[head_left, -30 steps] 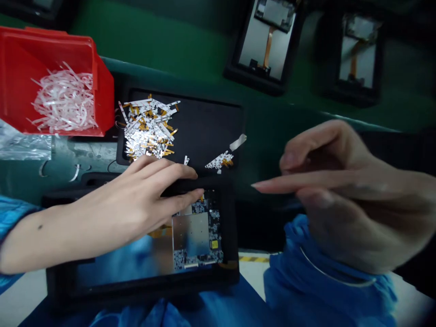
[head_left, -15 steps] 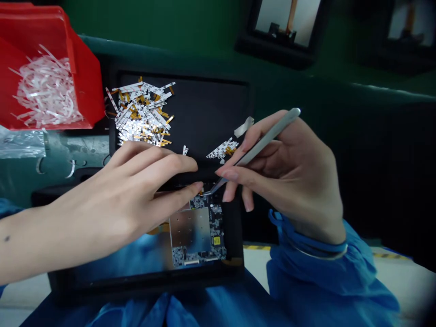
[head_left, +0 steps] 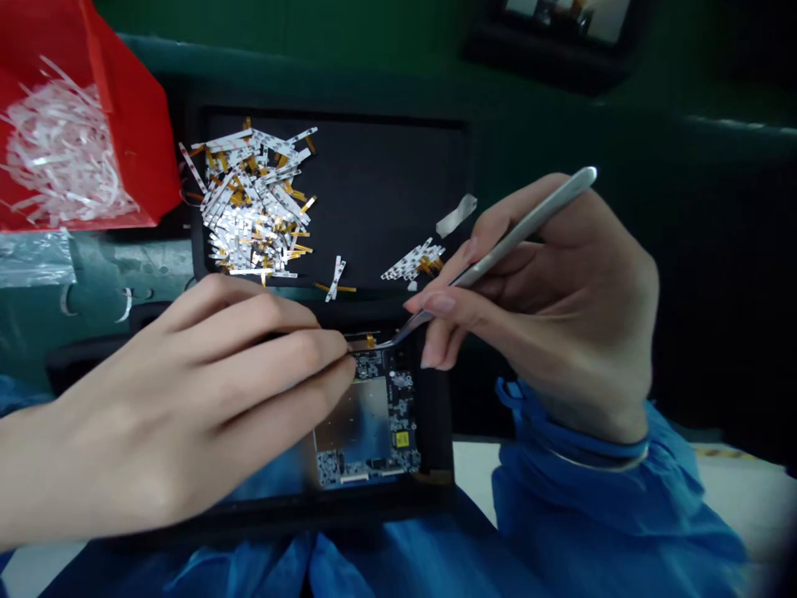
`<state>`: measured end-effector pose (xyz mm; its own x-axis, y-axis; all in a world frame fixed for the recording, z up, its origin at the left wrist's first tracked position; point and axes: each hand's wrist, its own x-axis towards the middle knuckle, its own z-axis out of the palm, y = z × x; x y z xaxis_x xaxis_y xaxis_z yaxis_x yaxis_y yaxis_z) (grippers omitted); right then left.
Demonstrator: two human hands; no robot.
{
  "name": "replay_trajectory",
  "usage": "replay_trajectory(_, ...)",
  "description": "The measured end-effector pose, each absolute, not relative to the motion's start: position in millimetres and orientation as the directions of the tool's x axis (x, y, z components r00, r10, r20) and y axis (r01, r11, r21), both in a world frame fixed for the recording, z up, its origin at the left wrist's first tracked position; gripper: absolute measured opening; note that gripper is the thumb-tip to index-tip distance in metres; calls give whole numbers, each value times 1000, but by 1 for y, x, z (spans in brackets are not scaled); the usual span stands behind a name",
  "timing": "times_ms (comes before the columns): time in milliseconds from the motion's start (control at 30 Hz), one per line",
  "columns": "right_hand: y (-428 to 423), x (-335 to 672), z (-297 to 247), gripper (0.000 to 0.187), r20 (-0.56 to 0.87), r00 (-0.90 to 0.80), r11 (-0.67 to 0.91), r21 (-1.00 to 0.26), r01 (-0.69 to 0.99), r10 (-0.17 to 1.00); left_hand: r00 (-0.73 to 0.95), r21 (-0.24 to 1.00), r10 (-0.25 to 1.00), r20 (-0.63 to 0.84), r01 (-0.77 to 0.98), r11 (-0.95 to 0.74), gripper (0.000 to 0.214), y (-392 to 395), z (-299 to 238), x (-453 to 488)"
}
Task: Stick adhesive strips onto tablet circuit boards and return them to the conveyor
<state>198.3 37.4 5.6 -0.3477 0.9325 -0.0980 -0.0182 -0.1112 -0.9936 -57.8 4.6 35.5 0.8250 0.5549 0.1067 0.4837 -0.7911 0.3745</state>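
Note:
My right hand (head_left: 548, 307) grips a pair of metal tweezers (head_left: 523, 232) between thumb and fingers, their points angled down to the left. The tweezer tips are at a small orange flex connector (head_left: 372, 340) along the upper edge of a circuit board (head_left: 398, 399). From the left, my left hand (head_left: 249, 390) reaches over the board with thumb and fingers pressed together beside the tips. Whatever its fingertips pinch is hidden. The board lies in an opened device with a dark frame (head_left: 429, 490), and my left hand covers much of it.
Beyond the device, a black tray (head_left: 374, 174) bears a heap of white-and-orange flex strips (head_left: 255, 208) and a smaller row of strips (head_left: 411, 262). A red bin (head_left: 143, 149) of white scraps stands at the left. Another dark-framed device (head_left: 548, 50) lies at the back.
My left hand's fingers have drawn together and moved slightly left, uncovering the orange connector and crossed strips on the tray. My right hand, with the tweezers, has shifted slightly right. The view has shifted.

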Motion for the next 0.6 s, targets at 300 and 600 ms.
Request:
replay_trajectory(300, 40, 198, 5, 29, -56, -345, -61, -998, -2, 937, 835, 356, 543, 93, 481, -801, 33, 1, 34, -58)
replay_trajectory(600, 40, 200, 5, 28, -46, -358, -27, -998, 58, 932, 847, 323, 526, 71, 480, -816, 34, 2, 31, -60)
